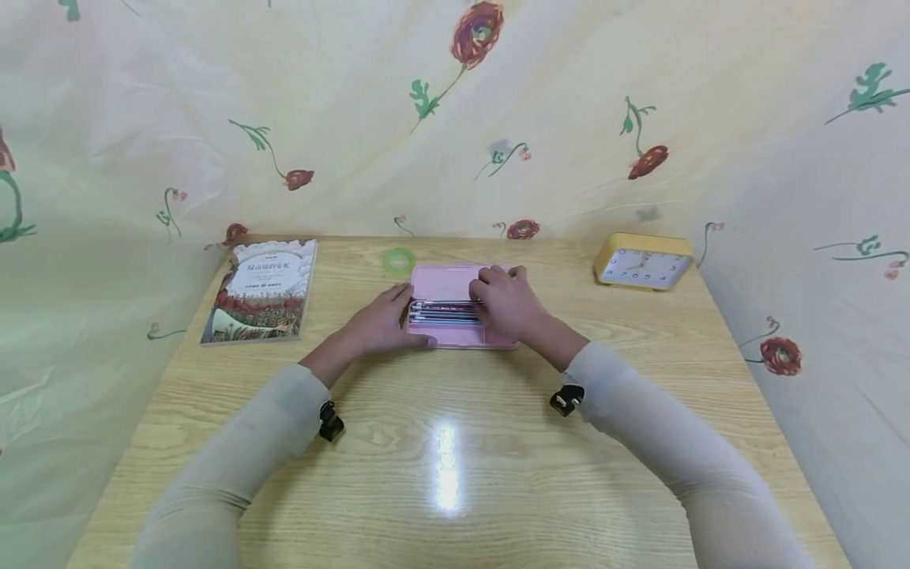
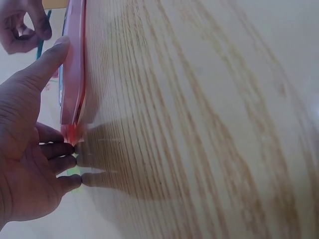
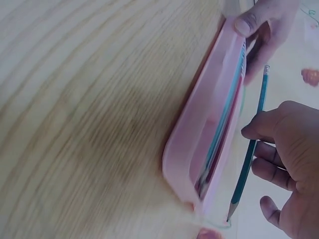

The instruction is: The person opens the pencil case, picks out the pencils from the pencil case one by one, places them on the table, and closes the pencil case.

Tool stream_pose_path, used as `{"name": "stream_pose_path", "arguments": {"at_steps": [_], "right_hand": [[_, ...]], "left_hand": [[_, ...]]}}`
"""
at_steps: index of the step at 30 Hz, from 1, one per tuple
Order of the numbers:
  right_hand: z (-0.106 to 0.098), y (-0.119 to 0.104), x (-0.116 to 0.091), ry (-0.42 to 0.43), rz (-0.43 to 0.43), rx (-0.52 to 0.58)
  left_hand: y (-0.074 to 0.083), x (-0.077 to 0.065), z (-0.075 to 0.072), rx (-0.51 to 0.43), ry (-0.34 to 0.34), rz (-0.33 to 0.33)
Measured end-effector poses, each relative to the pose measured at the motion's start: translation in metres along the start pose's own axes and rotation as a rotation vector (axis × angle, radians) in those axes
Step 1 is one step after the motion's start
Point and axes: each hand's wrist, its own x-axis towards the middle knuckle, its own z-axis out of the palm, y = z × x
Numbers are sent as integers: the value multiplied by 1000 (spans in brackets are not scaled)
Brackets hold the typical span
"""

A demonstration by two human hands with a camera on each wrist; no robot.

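A pink pencil case (image 1: 437,282) lies with its lid folded back on the wooden table. Several pencils (image 1: 444,316) lie side by side in its long compartment. My left hand (image 1: 384,322) holds the case at its left end, the thumb on the near rim and the fingers round the end. Between the thumb and fingers of my right hand (image 1: 508,307), over the right half of the case, is a dark green pencil (image 3: 244,170). The right wrist view shows this pencil slanted, its sharpened tip down and its eraser end up.
A book (image 1: 263,292) with a flowered cover lies at the back left. Behind the case is a green tape roll (image 1: 386,261). A yellow clock (image 1: 643,262) stands at the back right. Flower-patterned cloth (image 1: 355,118) hangs behind and beside the table (image 1: 512,458).
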Motion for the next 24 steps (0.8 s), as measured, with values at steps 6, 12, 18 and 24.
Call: {"name": "stream_pose_path", "arguments": {"at_steps": [6, 12, 18, 24], "right_hand": [[-7, 27, -23, 83, 31, 38], [-11, 60, -51, 90, 125, 56], [-14, 97, -83, 80, 201, 79], [-7, 130, -108, 73, 276, 178]], "left_hand": [[3, -1, -1, 29, -5, -12], [4, -3, -1, 29, 2, 4], [4, -3, -1, 32, 1, 18], [3, -3, 0, 24, 2, 21]]}}
